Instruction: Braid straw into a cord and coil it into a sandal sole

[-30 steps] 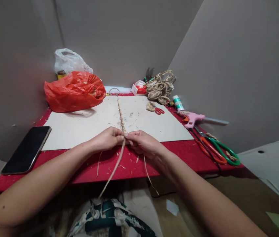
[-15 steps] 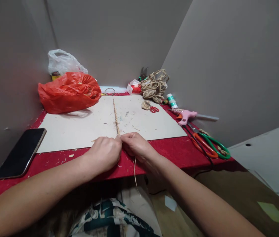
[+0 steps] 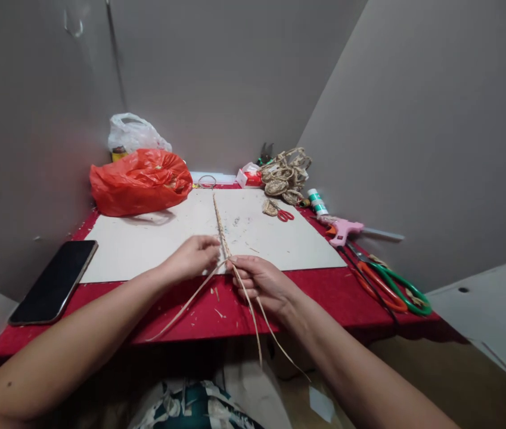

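Observation:
A thin straw braid [image 3: 219,223] runs from the far part of a white board [image 3: 123,244] towards me. My right hand [image 3: 257,277] pinches its near end between thumb and forefinger, the other fingers curled below. Loose straw strands [image 3: 188,304] fan out from that end: one hangs to the left, others fall over the table's front edge. Just left of the braid, my left hand [image 3: 195,255] is raised with its fingers loosely bent and apart. I see nothing held in it.
A phone [image 3: 53,283] lies on the red cloth at left; a red plastic bag [image 3: 140,182] stands behind. To the right are small red scissors [image 3: 285,215], coiled rope [image 3: 286,173], a pink glue gun [image 3: 345,231] and large shears [image 3: 404,292]. Grey walls enclose the back and sides.
My left hand has let go of the braid's end and moved left, its fingers loosening. Several strands now hang free where both hands were together. The view has tilted up slightly.

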`<state>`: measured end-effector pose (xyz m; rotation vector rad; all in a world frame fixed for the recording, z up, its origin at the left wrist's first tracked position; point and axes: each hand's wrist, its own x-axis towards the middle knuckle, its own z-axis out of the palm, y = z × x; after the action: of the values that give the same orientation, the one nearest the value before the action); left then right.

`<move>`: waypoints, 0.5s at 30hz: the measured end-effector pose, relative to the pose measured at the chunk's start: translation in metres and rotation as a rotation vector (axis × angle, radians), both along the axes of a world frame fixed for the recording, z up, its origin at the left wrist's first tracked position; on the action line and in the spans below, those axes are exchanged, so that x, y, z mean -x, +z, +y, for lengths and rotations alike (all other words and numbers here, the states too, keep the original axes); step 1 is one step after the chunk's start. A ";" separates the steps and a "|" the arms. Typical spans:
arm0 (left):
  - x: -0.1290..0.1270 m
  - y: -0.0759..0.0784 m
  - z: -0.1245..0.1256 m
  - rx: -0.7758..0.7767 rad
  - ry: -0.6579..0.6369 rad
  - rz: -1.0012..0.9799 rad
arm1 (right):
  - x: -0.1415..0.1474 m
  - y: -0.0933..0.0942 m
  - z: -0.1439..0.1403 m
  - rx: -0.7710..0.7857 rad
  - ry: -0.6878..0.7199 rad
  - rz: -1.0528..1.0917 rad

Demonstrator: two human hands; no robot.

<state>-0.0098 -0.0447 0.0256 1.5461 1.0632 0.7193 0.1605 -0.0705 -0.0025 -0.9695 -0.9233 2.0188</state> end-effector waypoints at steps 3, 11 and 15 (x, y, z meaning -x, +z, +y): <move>-0.007 -0.012 -0.004 0.185 -0.133 -0.074 | 0.002 0.001 0.000 -0.030 0.060 -0.024; -0.003 -0.013 -0.008 -0.048 -0.161 0.128 | -0.001 0.002 -0.002 -0.253 0.099 -0.364; -0.002 -0.011 -0.005 -0.077 -0.143 0.157 | -0.003 0.003 0.000 -0.678 0.104 -0.768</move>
<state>-0.0077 -0.0495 0.0143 1.7495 1.0369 0.5531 0.1632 -0.0702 0.0007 -1.3037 -1.9287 1.2024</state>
